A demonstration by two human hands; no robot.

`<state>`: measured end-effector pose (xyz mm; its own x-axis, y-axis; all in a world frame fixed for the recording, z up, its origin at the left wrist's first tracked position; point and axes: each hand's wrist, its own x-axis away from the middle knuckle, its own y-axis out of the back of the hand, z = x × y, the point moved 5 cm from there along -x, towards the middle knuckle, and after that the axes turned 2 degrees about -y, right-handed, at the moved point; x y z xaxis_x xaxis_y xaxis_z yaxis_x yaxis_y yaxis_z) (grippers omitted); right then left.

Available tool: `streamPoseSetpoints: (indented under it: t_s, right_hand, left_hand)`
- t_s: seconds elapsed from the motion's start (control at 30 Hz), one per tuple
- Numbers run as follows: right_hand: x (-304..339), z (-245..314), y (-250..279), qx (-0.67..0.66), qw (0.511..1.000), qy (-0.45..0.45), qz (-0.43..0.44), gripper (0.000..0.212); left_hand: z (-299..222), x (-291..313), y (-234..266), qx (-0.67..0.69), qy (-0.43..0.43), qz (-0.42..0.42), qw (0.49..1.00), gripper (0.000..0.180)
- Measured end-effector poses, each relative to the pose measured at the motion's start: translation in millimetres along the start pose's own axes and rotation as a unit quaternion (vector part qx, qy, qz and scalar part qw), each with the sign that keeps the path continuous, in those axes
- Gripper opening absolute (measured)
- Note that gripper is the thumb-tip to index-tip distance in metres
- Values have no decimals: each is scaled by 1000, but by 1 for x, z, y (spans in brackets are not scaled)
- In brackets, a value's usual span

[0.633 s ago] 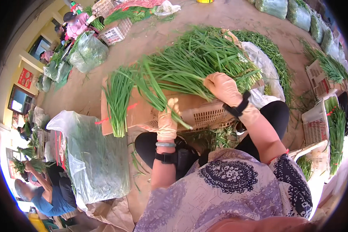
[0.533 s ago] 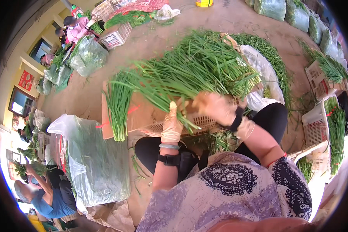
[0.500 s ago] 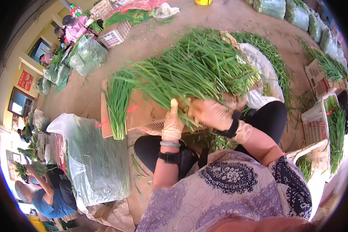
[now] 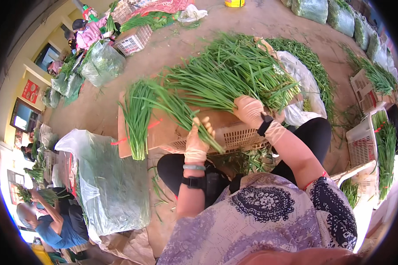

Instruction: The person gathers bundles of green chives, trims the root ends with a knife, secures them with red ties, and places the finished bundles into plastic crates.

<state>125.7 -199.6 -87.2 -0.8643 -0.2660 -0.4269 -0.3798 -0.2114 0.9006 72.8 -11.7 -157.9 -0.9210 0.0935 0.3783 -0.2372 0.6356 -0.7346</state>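
Note:
A thin bunch of garlic chives [image 4: 174, 105] is in my gloved left hand [image 4: 197, 141], its fingers wrapped around the stalks near the cut ends. The leaves slant up and to the left. My right hand [image 4: 248, 110], also gloved, is closed at the near edge of a big loose heap of garlic chives [image 4: 225, 66], where the stalk ends lie; its fingertips are partly hidden. Left of both hands, a separate bundle of chives [image 4: 136, 119] lies straight on the cardboard [image 4: 163, 128], its pale ends toward me.
Under the cardboard stands a plastic crate [image 4: 234, 138]. A large clear plastic bag [image 4: 110, 185] lies on my left, a white bag [image 4: 303, 79] beyond the heap. Another crate [image 4: 358, 143] with chives stands to the right. Other people sit working at the left.
My hands have moved apart. The right hand has shifted right to the heap's edge, while the left keeps hold of a bunch now separate from the heap.

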Motion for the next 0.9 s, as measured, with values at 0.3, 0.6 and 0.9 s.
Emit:
streamPoseSetpoints:
  t_s: [0.3, 0.6, 0.9]
  right_hand:
    - [-60, -24, 98, -227, 973, -28, -40, 15]
    - [-27, -21, 88, -174, 969, -32, -173, 26]
    - [29, 14, -1, -112, 993, -20, -43, 20]
  left_hand:
    - [-26, 32, -9, 25, -68, 90, 993, 74]
    - [-51, 41, -10, -115, -104, 40, 987, 38]
    - [-41, 38, -22, -78, -148, 37, 985, 36]
